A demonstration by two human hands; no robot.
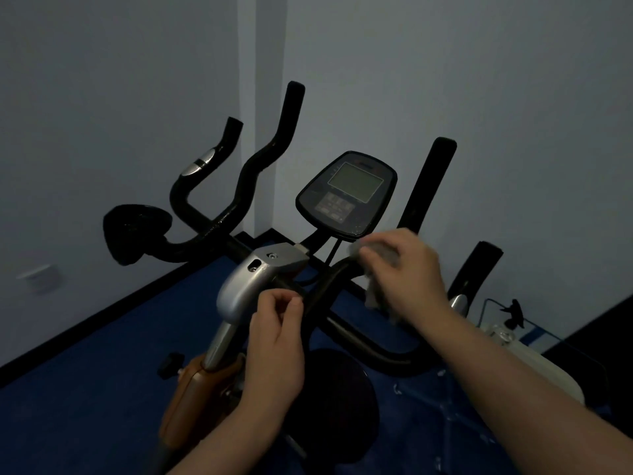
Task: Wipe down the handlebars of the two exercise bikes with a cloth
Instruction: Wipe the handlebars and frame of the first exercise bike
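Two bare hands work below the black oval console (346, 193): the right hand (404, 269) clamps a pale crumpled cloth (375, 293) on the black curved handlebar (329, 286); the left hand (277, 323) pinches that bar.

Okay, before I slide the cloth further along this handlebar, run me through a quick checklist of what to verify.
1. Cloth in hand: ok. The right hand has the cloth bunched around the near bike's handlebar.
2. Bar steadied: ok. The left hand is closed at the bar beside the silver stem cover.
3. Cable clear: cannot tell. A thin cable drops from the console close to the cloth.
4. Path ahead: ok. The bar's lower curve is bare.
5. Upright grips: cannot tell whether wiped.
6. Second bike's handlebars: nothing on them; cannot tell whether wiped.
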